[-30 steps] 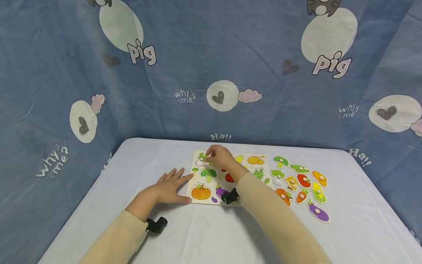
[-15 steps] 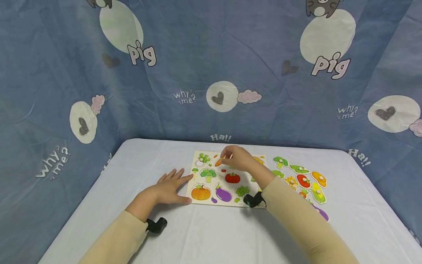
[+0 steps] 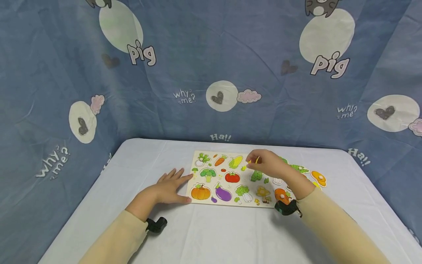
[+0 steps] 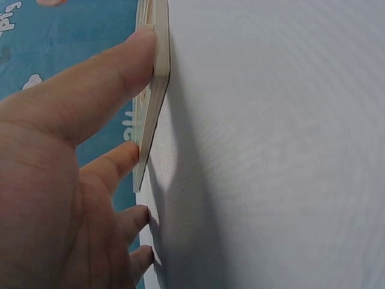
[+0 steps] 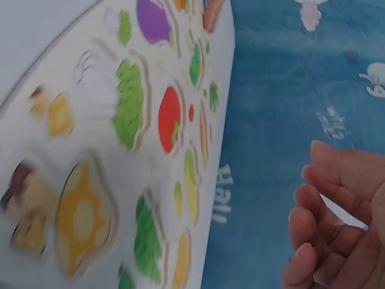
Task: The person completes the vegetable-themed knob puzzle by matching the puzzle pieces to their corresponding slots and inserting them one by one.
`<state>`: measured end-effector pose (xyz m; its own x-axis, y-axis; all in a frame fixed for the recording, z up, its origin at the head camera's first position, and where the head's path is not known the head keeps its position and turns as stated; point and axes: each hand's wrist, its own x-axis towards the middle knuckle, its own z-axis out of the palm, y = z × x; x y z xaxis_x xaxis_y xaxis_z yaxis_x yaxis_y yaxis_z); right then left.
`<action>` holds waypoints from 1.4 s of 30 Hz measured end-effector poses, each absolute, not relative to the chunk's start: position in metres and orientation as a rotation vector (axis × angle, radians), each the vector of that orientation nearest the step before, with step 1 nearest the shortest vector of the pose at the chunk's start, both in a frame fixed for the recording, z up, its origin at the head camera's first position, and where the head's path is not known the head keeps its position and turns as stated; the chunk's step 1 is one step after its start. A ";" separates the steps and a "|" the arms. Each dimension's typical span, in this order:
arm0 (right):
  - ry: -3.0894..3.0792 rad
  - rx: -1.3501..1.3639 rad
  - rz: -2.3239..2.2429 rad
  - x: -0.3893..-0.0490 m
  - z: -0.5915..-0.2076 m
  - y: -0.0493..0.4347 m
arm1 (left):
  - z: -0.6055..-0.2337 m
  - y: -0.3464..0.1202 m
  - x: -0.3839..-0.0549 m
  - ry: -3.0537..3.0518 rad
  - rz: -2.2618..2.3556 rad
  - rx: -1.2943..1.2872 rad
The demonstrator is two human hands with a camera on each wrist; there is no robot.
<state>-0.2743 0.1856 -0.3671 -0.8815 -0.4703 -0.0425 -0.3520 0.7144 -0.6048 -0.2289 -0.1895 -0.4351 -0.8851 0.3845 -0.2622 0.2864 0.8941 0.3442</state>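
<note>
A pale puzzle board (image 3: 211, 201) printed with vegetables lies flat on the table. My left hand (image 3: 171, 186) lies at its left edge with spread fingers, and in the left wrist view the thumb (image 4: 102, 81) touches the board's side. A turnip piece (image 3: 202, 160) sits at the board's far left corner. My right hand (image 3: 268, 163) is above the far right part of the board, its fingers loosely bent. The right wrist view shows nothing between those fingers (image 5: 307, 259). It hides part of the board and several loose pieces.
Loose knobbed vegetable pieces lie right of the board, including a pumpkin (image 3: 282, 196), a potato-like orange piece (image 3: 318, 178) and a pea pod (image 3: 299, 168). A white cloth (image 3: 211, 234) covers the table. A blue printed curtain (image 3: 184, 121) hangs behind it.
My right hand has moved right, from the turnip piece across the board towards the loose pieces, uncovering the carrot, corn and tomato pictures. My left hand has stayed still.
</note>
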 end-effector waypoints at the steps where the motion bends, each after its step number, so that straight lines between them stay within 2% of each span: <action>1: 2.726 -0.669 -0.907 -0.272 -0.367 0.191 | -0.435 -0.190 -0.229 2.734 0.425 0.497; 6: 2.729 -0.699 -0.896 -0.259 -0.368 0.218 | -0.435 -0.191 -0.230 2.731 0.417 0.484; 18: 2.716 -0.568 -0.918 -0.227 -0.380 0.272 | -0.436 -0.193 -0.230 2.735 0.426 0.492; 31: 2.737 -0.439 -0.929 -0.208 -0.403 0.313 | -0.436 -0.191 -0.228 2.729 0.427 0.484; 42: 2.728 -0.347 -0.937 -0.204 -0.420 0.330 | -0.432 -0.191 -0.227 2.710 0.430 0.487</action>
<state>-0.2035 0.3297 -0.4196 -0.9441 -0.2967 -0.1435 -0.1459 0.7667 -0.6252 -0.2270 -0.1906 -0.4322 -0.8788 0.3826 -0.2853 0.2755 0.8947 0.3515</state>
